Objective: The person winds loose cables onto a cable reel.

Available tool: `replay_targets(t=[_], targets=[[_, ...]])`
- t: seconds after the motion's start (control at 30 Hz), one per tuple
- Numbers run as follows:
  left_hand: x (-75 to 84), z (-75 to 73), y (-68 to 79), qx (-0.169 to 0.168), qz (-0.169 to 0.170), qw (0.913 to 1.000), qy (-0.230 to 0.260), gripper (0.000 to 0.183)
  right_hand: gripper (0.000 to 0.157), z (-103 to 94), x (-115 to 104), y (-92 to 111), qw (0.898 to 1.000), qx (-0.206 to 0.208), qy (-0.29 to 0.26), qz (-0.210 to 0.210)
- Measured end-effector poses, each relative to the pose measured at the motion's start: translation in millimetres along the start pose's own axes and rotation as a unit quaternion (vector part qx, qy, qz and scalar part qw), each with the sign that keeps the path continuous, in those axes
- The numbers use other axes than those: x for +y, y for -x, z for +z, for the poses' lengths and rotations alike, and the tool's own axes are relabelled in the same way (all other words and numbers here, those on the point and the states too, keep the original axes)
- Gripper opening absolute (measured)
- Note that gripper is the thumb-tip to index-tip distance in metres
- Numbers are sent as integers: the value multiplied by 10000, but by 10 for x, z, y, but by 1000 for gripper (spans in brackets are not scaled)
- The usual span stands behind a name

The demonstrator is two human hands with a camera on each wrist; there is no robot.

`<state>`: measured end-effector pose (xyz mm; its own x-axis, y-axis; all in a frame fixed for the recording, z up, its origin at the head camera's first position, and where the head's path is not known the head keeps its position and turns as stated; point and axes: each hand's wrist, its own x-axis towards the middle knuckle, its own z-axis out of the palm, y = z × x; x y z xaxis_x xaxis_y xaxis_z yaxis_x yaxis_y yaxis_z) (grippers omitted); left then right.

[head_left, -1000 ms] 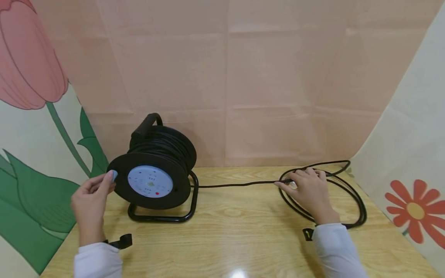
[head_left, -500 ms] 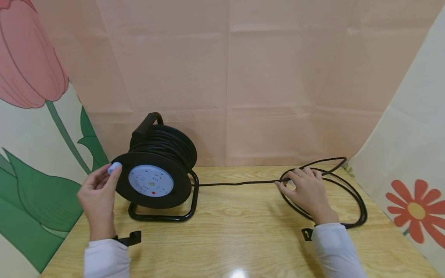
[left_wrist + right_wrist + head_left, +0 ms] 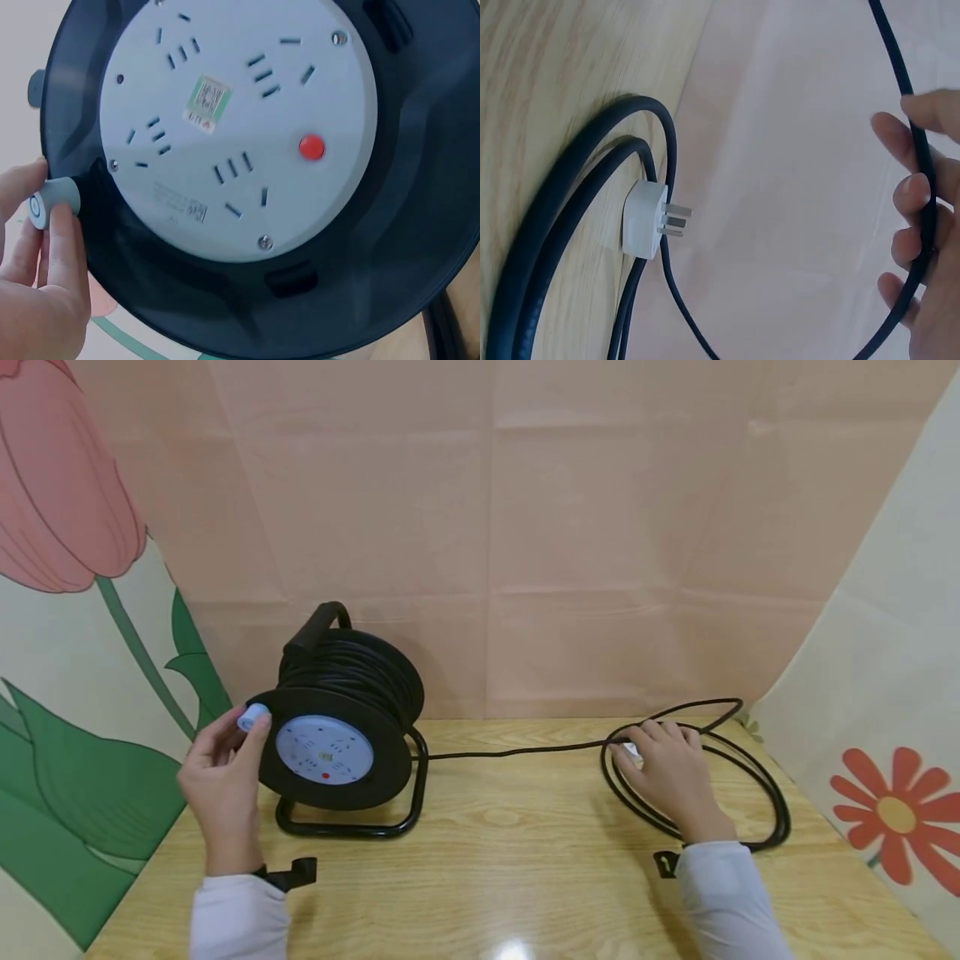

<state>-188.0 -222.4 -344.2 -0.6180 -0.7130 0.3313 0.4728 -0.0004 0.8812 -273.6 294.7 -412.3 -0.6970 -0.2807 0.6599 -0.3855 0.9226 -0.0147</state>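
A black cable reel (image 3: pixel 322 703) stands on the left of the table, with a pale socket panel (image 3: pixel 240 127) and a red button on its face. At the left of its rim, my left hand (image 3: pixel 225 785) pinches the light-blue winding knob (image 3: pixel 60 199) between thumb and fingers. From the reel a black cable (image 3: pixel 517 752) stretches right across the table to my right hand (image 3: pixel 671 777). There the cable lies along the curled fingers, with the thumb (image 3: pixel 934 112) laid over it. A white three-pin plug (image 3: pixel 643 221) lies among the cable loops in the right wrist view.
Loose cable coils (image 3: pixel 780 818) lie on the wooden table (image 3: pixel 510 860) around the right hand. A tubular stand (image 3: pixel 352 832) carries the reel, and a carry handle (image 3: pixel 311 631) rises above it. Behind is a pink backdrop (image 3: pixel 487 527), with floral panels at both sides.
My left hand has moved up and to the right with the knob, and the reel has turned slightly clockwise. The far cable loop has shifted a little left. The right hand stays nearly in place.
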Motion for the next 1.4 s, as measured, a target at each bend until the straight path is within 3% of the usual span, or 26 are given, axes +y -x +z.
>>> replay_targets(t=[0.1, 0.27, 0.33, 0.5, 0.77, 0.93, 1.1, 1.4], targets=[[1, 38, 18, -15, 239, 9997, 90, 37, 33, -6, -18, -22, 9996, 253, 40, -105], [10, 103, 66, -164, 627, 9979, -99, 33, 60, -12, -43, -48, 9948, 982, 245, -81], [24, 134, 97, -257, 757, 9965, -239, 33, 56, -11, -54, -53, 9961, 861, 162, -55], [66, 208, 180, -501, 1086, 9906, -661, 33, 27, 17, -86, -70, 9990, 346, -154, -230], [59, 298, 262, -794, 1900, 9748, -853, 30, 53, 15, -119, -71, 9955, 937, 66, -144], [61, 366, 317, -918, 2316, 9620, -1114, 30, 37, 12, -136, -68, 9986, 514, -103, 94], [188, 420, 415, -991, 2594, 9497, -1445, 29, 20, 33, -152, -76, 9996, 228, -178, 19], [276, 461, 512, -1174, 2722, 9431, -1506, 27, 40, -4, -132, -68, 9982, 562, -138, 150]])
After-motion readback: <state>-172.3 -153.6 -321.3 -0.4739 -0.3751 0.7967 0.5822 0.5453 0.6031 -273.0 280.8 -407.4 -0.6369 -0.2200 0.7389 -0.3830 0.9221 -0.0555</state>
